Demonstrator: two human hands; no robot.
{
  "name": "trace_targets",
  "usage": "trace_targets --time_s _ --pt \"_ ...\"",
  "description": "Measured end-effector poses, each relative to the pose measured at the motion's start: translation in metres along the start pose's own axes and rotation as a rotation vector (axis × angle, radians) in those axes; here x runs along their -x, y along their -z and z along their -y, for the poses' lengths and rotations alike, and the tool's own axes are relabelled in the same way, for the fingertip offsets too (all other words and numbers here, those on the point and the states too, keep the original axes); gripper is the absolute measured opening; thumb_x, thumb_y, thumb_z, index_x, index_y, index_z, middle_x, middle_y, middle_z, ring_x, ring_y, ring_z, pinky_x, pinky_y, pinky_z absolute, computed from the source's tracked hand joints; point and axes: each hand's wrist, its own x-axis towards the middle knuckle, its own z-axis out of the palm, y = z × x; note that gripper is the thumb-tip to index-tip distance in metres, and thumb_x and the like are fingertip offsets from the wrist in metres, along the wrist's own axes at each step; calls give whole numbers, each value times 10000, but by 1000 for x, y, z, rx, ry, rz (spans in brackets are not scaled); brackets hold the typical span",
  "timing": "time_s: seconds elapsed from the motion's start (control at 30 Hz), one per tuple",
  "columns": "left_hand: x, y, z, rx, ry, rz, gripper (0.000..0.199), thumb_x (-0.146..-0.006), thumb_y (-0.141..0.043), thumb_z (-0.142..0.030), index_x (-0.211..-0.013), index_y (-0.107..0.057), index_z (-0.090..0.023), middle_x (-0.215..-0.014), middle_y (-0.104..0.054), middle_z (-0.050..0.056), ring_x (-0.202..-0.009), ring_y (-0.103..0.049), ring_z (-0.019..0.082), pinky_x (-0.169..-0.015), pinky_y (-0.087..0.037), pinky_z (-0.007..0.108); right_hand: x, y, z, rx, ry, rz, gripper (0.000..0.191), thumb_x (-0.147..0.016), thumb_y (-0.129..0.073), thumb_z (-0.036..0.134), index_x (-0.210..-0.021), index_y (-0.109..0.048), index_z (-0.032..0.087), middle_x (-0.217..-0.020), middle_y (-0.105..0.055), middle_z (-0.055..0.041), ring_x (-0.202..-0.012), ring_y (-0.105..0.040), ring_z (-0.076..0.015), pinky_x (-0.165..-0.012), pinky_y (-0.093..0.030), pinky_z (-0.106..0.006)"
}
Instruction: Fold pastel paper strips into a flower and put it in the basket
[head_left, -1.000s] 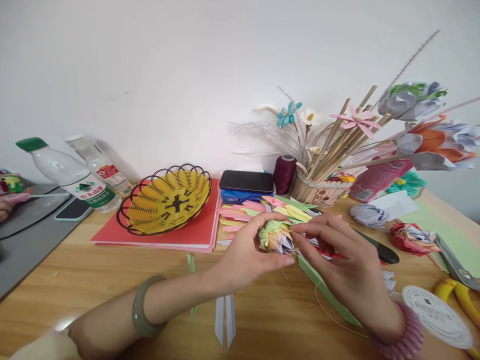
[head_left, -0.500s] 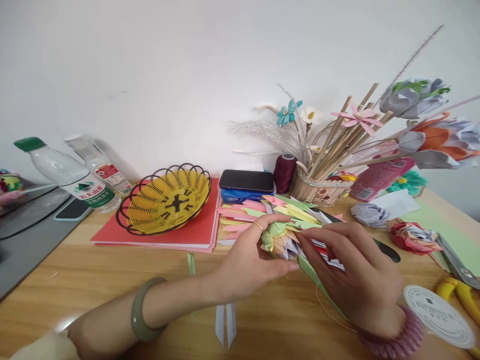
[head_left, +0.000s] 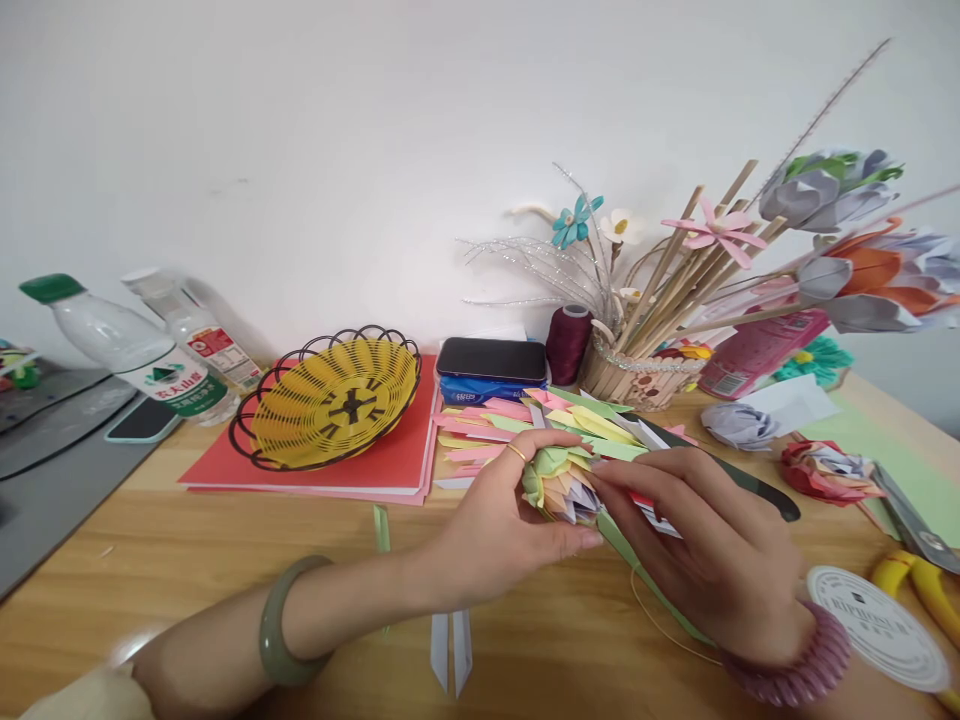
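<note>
A folded paper flower [head_left: 564, 480] with green, peach and pale lilac petals sits between my hands above the table. My left hand [head_left: 499, 520] wraps round its left side, thumb below and fingers above. On the flower's right edge, the fingertips of my right hand [head_left: 705, 540] are pinched together at the petals. Behind the flower lies a pile of folded paper strips [head_left: 487, 425] in pink, yellow, green and white. Two white folded strips [head_left: 451, 652] and a green strip [head_left: 382, 530] rest on the table near my left forearm. A thin cord [head_left: 664, 620] hangs under my right hand.
A yellow woven basket [head_left: 337, 410] stands on red paper [head_left: 217, 455] at left, beside two bottles [head_left: 161, 360]. Behind are a phone [head_left: 491, 360], a thread spool [head_left: 568, 345] and a stick-filled pot [head_left: 637, 375]. Scissors [head_left: 919, 590] and a white round label [head_left: 874, 630] lie right.
The flower shows more of its petals now, turned slightly in my left hand. My right fingertips have shifted slightly left along its edge. The view has moved a little.
</note>
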Motion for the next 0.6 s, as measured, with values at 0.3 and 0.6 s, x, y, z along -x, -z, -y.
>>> trace_targets --time_s 0.3,0.6 --pt "-2 0 3 -36 18 -48 512 -646 -661 -162 -1099 -429 -226 -958 -526 11 -799 -501 97 -720 -429 218 -2 -3 3 -272 -338 181 73 -835 -493 160 -824 -548 206 -728 -518 -16 -613 -489 -118 -505 -408 -243" --pt "-2 0 2 -62 24 -26 503 -654 -644 -139 -1101 -431 -224 -1045 -532 38 -867 -521 128 -765 -438 253 1 -5 1 114 14 -6 143 -759 -584 133 -875 -564 215 -691 -600 -14 -560 -553 -110 -492 -432 -227"
